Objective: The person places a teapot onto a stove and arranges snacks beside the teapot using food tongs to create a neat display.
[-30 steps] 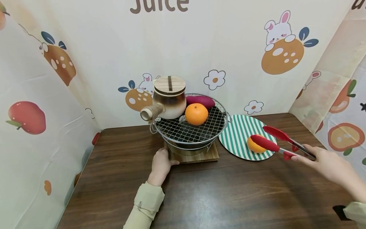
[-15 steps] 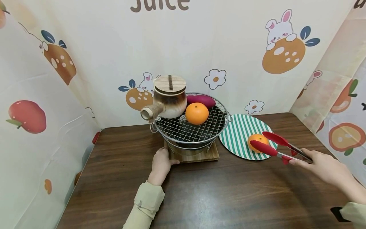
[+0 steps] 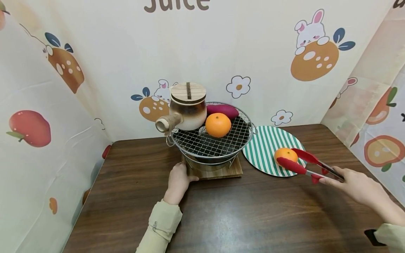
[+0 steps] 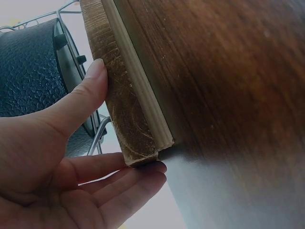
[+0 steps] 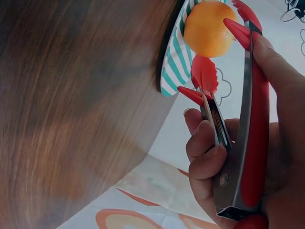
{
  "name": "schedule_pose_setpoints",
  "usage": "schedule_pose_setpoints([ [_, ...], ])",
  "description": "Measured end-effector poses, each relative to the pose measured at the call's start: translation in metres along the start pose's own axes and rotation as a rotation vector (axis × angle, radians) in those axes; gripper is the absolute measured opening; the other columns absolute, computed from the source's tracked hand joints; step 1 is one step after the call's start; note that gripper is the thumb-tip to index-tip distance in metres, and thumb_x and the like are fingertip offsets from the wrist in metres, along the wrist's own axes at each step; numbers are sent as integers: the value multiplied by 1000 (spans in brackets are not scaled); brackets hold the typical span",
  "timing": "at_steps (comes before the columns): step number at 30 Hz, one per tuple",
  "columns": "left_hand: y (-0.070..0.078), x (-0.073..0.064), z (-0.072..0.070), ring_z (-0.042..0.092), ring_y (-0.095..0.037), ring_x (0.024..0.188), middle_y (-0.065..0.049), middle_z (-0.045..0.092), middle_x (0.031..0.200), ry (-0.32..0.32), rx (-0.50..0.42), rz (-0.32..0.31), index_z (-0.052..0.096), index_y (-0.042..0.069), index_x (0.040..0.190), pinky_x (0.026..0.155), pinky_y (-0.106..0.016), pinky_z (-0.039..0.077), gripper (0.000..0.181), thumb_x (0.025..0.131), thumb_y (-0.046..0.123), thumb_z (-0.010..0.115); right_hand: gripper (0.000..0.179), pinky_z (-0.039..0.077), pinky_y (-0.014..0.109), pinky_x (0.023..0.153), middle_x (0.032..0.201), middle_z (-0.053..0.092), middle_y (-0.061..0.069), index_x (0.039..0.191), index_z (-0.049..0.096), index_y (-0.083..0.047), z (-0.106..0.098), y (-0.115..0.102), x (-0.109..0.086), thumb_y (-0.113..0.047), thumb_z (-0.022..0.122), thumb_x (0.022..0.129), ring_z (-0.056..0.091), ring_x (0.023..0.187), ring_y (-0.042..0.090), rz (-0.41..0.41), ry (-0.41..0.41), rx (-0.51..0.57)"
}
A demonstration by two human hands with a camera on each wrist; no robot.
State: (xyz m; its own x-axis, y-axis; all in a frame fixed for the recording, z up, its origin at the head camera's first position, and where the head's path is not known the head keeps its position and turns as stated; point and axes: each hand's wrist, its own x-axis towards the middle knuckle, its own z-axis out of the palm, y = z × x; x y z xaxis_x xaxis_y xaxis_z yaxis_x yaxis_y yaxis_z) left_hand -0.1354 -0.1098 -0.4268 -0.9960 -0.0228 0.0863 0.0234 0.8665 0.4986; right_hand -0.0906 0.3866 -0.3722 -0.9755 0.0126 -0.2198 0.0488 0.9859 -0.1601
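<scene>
My left hand (image 3: pixel 178 180) holds the front left corner of a wooden board (image 3: pixel 218 172), the thumb along its front edge and the fingers at its side (image 4: pixel 119 138). On that board stands a round tabletop grill (image 3: pixel 209 160) with a wire mesh top. In my right hand (image 3: pixel 357 184) is a pair of red-tipped tongs (image 5: pixel 255 133). Their spread tips lie either side of an orange (image 3: pixel 286 154), one passing in front of it; whether they touch it I cannot tell. The orange sits on a green-and-white striped round mat (image 3: pixel 262 151).
A clay pot (image 3: pixel 190 112) with a wooden lid and side handle stands on the mesh. Beside it lie a larger orange (image 3: pixel 218 125) and a purple sweet potato (image 3: pixel 224 110). Behind the brown table (image 3: pixel 221 214) rises a printed curtain (image 3: pixel 126 52).
The tongs have moved a little left and lower, bringing their tips around the orange on the mat. My left hand keeps its place at the board's corner.
</scene>
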Motion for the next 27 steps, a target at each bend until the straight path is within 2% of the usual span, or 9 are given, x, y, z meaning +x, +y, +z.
schedule_pose_setpoints([
  [3, 0, 0, 0, 66, -41, 99, -27, 67, 110, 1, 4, -1, 61, -11, 118, 83, -46, 55, 74, 62, 28, 90, 89, 30, 34, 51, 71, 41, 3, 136, 42, 8, 0, 0, 0, -68, 47, 89, 48, 68, 24, 10, -24, 0],
  [8, 0, 0, 0, 66, -41, 99, -27, 67, 111, 4, 7, -3, 61, -11, 118, 83, -47, 55, 74, 61, 28, 90, 87, 32, 36, 51, 73, 46, 5, 136, 43, 6, 2, -1, 0, -67, 47, 90, 49, 69, 26, 6, -24, -2],
  [15, 0, 0, 0, 66, -41, 100, -27, 66, 112, 1, 4, -6, 61, -11, 119, 84, -46, 55, 75, 61, 28, 90, 83, 33, 38, 51, 70, 45, 3, 135, 46, 0, 7, 0, 1, -68, 47, 89, 49, 69, 27, 1, -29, 4],
  [22, 0, 0, 0, 66, -41, 99, -27, 67, 111, 6, -4, 1, 61, -10, 117, 84, -47, 55, 73, 62, 27, 89, 87, 37, 42, 50, 72, 48, 5, 139, 41, 2, 10, 3, 3, -69, 46, 89, 49, 68, 28, -2, -44, -1],
  [27, 1, -1, -1, 66, -41, 97, -27, 67, 108, 12, -12, 5, 62, -10, 116, 83, -47, 55, 72, 62, 27, 89, 89, 33, 39, 50, 69, 43, 4, 140, 40, 3, 12, 2, 4, -69, 45, 89, 48, 67, 27, -1, -50, -3],
])
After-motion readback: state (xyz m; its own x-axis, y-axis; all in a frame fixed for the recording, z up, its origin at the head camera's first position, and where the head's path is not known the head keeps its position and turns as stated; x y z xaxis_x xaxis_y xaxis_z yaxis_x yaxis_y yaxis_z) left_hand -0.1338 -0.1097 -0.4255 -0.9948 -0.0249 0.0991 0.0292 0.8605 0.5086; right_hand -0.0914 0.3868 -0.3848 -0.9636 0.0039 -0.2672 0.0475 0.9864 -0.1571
